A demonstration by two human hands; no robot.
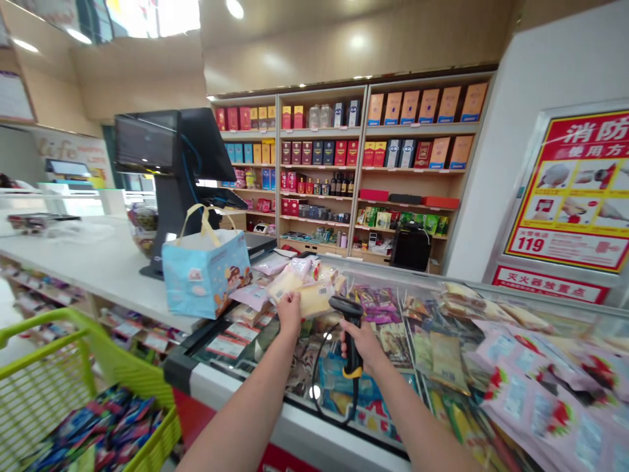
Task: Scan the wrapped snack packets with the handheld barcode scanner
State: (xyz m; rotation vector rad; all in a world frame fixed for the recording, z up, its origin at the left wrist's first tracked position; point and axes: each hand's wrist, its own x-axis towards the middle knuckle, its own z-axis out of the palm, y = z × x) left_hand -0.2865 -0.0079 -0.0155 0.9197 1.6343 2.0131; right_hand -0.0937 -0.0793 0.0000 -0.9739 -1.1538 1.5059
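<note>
My right hand [364, 342] is wrapped round the grip of a black and yellow barcode scanner [346, 305], whose head points left. A coiled black cable hangs from its handle. Closed in a pinch, my left hand [289, 314] holds the edge of a flat, pale yellow packet [314, 299] with a small label patch. The packet is just left of the scanner's head. Behind it, more clear and pinkish packets [253, 296] lie in a loose pile on the glass top of a freezer. A light blue carrier bag [201, 275] with yellow handles stands left of the pile.
The glass-topped freezer [230, 375] holds packaged goods, with strawberry-print packets [540, 380] piled on the right. A checkout screen [147, 144] stands on the white counter [98, 262]. A green shopping cart [93, 347] is at lower left. Shelves of boxes [319, 154] line the back wall.
</note>
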